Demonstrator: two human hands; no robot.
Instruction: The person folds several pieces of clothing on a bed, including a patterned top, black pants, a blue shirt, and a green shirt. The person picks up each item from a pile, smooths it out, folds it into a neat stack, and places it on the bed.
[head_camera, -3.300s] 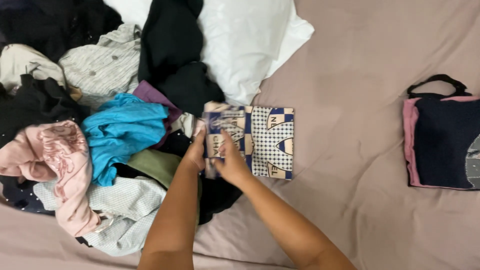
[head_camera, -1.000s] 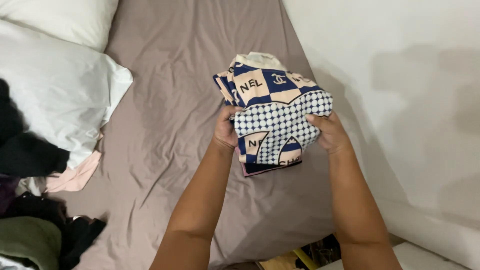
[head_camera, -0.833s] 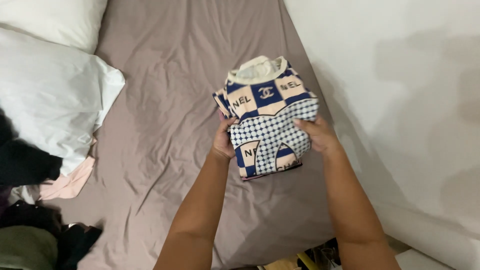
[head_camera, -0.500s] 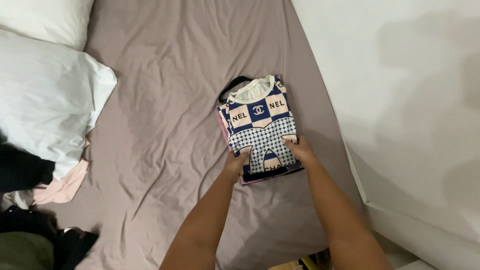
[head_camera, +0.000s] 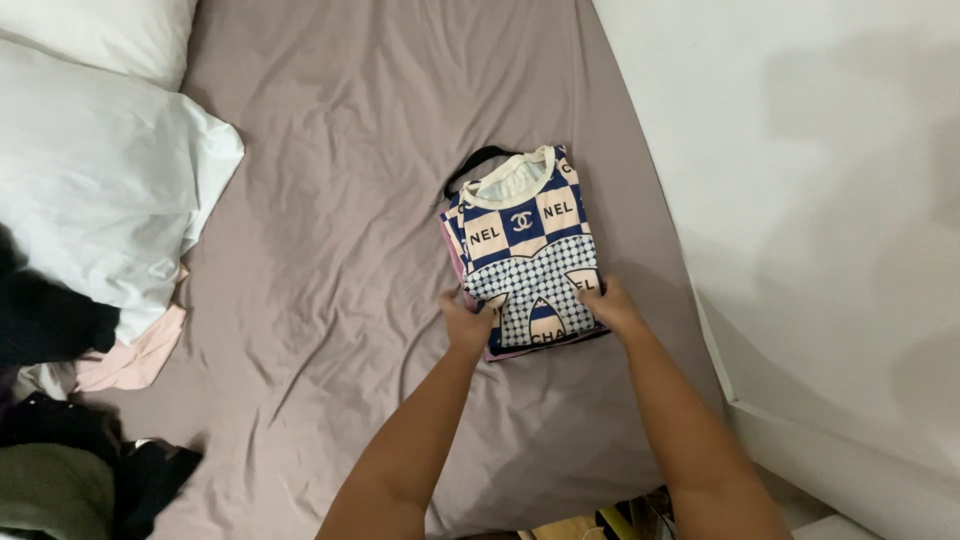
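A folded navy, cream and checked garment (head_camera: 525, 250) is laid on the mauve bedsheet (head_camera: 330, 200), on top of a dark and pink folded item, near the right edge beside the white wall (head_camera: 800, 150). Its near corners are grasped by the left hand (head_camera: 468, 322) and the right hand (head_camera: 610, 305), while white pillows (head_camera: 100, 180) and a heap of clothes (head_camera: 70, 460) are seen at the left

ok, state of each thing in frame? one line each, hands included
Folded navy, cream and checked top: flat, lying on a pink and dark item.
Pink and dark item with black strap: mostly covered.
Left hand: on the top's near left edge.
Right hand: on its near right edge.
White pillow: lying flat.
Mauve bedsheet: wrinkled.
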